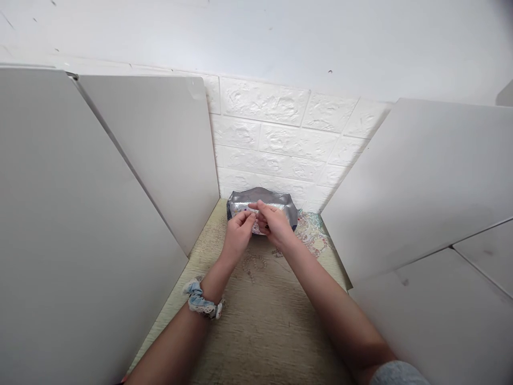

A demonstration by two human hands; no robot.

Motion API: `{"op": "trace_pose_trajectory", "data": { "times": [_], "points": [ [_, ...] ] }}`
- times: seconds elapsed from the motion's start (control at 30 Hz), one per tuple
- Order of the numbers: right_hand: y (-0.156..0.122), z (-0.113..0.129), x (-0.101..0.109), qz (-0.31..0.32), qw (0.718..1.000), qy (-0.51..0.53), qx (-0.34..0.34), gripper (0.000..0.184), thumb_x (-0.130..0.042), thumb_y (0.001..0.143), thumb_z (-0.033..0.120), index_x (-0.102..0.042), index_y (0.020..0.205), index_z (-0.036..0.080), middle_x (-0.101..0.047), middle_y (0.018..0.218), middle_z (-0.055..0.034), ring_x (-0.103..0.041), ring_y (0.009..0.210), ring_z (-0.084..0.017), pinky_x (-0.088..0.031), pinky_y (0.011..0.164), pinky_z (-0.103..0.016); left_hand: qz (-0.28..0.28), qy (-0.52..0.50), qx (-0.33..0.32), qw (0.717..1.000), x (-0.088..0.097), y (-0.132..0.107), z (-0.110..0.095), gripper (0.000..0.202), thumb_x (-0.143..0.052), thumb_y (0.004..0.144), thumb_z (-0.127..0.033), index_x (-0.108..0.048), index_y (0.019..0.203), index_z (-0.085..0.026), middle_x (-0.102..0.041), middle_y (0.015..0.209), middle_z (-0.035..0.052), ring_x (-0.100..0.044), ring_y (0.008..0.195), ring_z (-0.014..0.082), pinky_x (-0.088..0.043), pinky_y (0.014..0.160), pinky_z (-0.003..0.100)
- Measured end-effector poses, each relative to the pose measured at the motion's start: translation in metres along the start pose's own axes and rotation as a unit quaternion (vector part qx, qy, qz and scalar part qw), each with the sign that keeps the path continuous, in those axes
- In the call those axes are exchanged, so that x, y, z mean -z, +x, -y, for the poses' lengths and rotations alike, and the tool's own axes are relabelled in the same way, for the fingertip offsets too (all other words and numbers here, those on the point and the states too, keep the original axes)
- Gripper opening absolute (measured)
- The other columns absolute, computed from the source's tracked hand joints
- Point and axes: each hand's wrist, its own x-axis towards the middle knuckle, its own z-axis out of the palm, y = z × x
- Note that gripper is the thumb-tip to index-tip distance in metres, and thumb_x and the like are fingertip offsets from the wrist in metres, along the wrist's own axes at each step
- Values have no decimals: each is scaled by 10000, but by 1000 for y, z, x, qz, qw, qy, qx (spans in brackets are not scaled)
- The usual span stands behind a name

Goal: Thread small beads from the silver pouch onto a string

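My left hand is closed in a pinch over the front of an opened silver foil bag. Just beside it, my right hand has its fingers bent together, its fingertips close to those of the left. Whatever the two hands pinch is too small to make out. Small shiny beads show inside the bag, partly covered by my fingers. On the table below the hands lies a beaded strand of pale, clear beads. A blue and white scrunchie circles my left wrist.
More beaded strands are heaped right of the bag on the wood-grain table. Grey-white panels stand at the left and right. A white brick-pattern wall closes the back.
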Motion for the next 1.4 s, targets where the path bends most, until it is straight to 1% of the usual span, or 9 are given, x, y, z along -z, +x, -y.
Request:
{"op": "trace_pose_trajectory", "data": {
  "times": [0.07,0.13,0.27,0.37,0.47,0.6,0.8,1.03,1.4],
  "points": [
    [4,-1,3,15,988,133,-72,192,-512,719,269,-575,841,134,-324,453,72,-263,365,-32,-210,348,-156,-10,-1,-7,1000,0,1,0,180,-526,684,-338,-566,664,-164,-397,417,-47,-394,438,81,-313,457,208],
    [7,-2,5,19,970,213,-118,171,-447,712,137,-544,851,120,-389,486,52,-335,387,-40,-264,357,-150,-20,-1,-8,1000,1,2,1,176,-531,676,-331,-587,667,-165,-426,422,-37,-432,476,95,-331,483,213],
    [9,-4,6,14,955,259,-141,173,-390,698,17,-491,790,123,-431,493,35,-366,392,-44,-282,352,-137,-31,-2,-11,999,1,4,3,169,-536,673,-320,-598,653,-164,-453,430,-29,-462,505,103,-348,504,215],
    [10,-8,4,4,953,269,-140,107,-415,752,67,-431,678,143,-432,492,31,-382,402,-44,-284,348,-131,-38,-7,-5,999,2,5,4,175,-542,664,-323,-608,664,-161,-461,429,-25,-471,509,109,-350,503,217],
    [10,-10,4,4,954,267,-137,159,-441,793,159,-403,639,152,-417,488,39,-349,384,-34,-269,336,-129,-41,-7,-4,999,2,5,6,181,-549,656,-330,-607,662,-158,-465,428,-24,-469,505,106,-346,502,212],
    [9,-12,3,27,955,262,-133,217,-517,771,251,-394,623,151,-375,466,63,-262,350,-13,-201,306,-120,-38,5,-11,999,3,6,8,179,-541,665,-331,-583,645,-158,-472,447,-28,-445,489,90,-331,488,202],
    [7,-12,0,20,960,242,-138,257,-624,683,288,-413,630,152,-305,422,94,-192,332,0,-143,292,-118,-28,33,-12,999,4,5,10,174,-518,671,-311,-529,581,-162,-449,454,-38,-395,467,81,-299,469,202],
    [7,-13,0,12,966,222,-129,241,-637,659,331,-497,716,143,-281,401,106,-180,322,2,-131,291,-117,-28,44,-12,999,4,6,12,143,-495,671,-283,-536,596,-168,-433,460,-50,-362,457,75,-285,477,201],
    [7,-17,3,30,986,153,-64,289,-654,625,362,-505,724,135,-224,398,115,-151,337,-1,-100,302,-122,-39,45,-25,998,5,5,10,202,-472,694,-284,-452,528,-171,-315,410,-64,-282,418,69,-251,449,207]
  ]
}}
